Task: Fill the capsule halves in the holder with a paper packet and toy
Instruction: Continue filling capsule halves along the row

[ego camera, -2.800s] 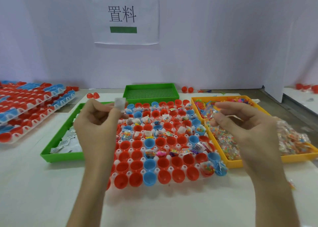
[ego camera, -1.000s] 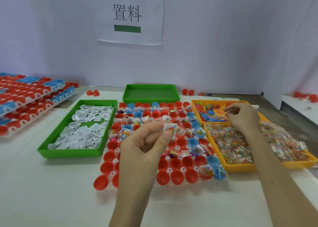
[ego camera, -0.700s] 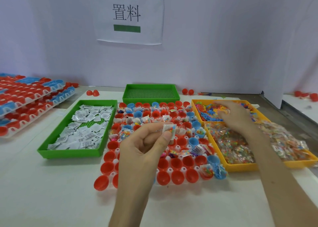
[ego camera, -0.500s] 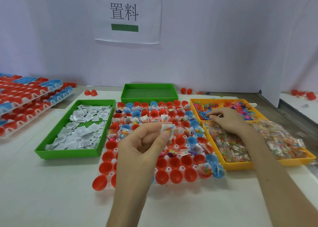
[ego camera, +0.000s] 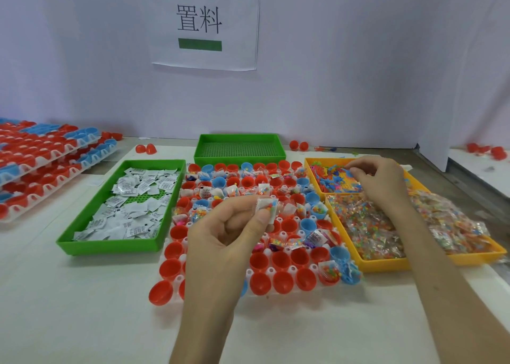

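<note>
Two fingertips (ego camera: pixel 261 220) of the left hand (ego camera: pixel 220 247) pinched a small packet (ego camera: pixel 267 207) showing coloured beads, held over the middle of the holder (ego camera: pixel 282 234) at frame centre. Red and blue capsule halves (ego camera: pixel 281 259) sat in the holder, many in the far rows already stuffed. Right hand (ego camera: pixel 379 183) at right of centre, fingers curled down onto loose toys (ego camera: pixel 332 183) in the yellow tray (ego camera: pixel 386 264); can't tell if gripping one. Paper packets (ego camera: pixel 129 211) lay in the green tray (ego camera: pixel 110 244), left of the holder.
</note>
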A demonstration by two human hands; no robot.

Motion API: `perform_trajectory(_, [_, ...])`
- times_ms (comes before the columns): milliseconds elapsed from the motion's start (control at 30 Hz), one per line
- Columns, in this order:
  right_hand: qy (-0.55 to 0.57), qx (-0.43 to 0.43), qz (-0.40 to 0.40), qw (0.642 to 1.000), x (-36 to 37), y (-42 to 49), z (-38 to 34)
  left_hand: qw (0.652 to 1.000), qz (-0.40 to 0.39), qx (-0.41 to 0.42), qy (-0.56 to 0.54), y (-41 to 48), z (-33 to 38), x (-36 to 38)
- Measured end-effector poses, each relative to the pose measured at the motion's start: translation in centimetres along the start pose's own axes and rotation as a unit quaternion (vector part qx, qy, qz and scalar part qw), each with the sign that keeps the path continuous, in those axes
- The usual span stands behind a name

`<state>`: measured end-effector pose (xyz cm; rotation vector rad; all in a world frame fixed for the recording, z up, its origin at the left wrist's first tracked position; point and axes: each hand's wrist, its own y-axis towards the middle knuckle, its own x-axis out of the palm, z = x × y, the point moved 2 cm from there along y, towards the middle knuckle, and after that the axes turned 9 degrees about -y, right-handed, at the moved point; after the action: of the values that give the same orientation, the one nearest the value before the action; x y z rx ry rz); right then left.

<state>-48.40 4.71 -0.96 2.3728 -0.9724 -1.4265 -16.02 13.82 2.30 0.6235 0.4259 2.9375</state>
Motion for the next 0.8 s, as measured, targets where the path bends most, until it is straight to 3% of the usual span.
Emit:
perform_trajectory(233, [0.036,0.007,0.028,0.999,-0.8,-0.2,-0.2,1.0,-0.002,-0.002,-0.001,0.0,-0.1,0.0])
perform_trajectory(333, [0.124,0.008,0.01,0.992,-2.1,-0.5,-1.5,1.0,0.002,-0.003,0.001,0.0,-0.1,0.0])
perform_trajectory(400, [0.24,0.003,-0.016,0.971,-3.8,-1.0,-3.5,1.0,-0.003,-0.004,0.0,-0.1,-0.1,0.0])
perform_trajectory(500, [0.34,-0.078,-0.032,0.937,-6.6,-3.0,-7.9,1.0,-0.017,-0.008,-0.002,0.0,-0.1,0.3])
perform_trajectory(633, [0.365,-0.153,-0.05,0.917,-7.2,-8.6,-13.7,0.999,-0.036,-0.018,-0.022,0.0,0.1,0.3])
perform_trajectory(800, [0.421,-0.125,-0.107,0.892,-5.6,-11.8,-15.9,0.999,-0.047,-0.018,-0.017,-0.6,0.1,0.7])
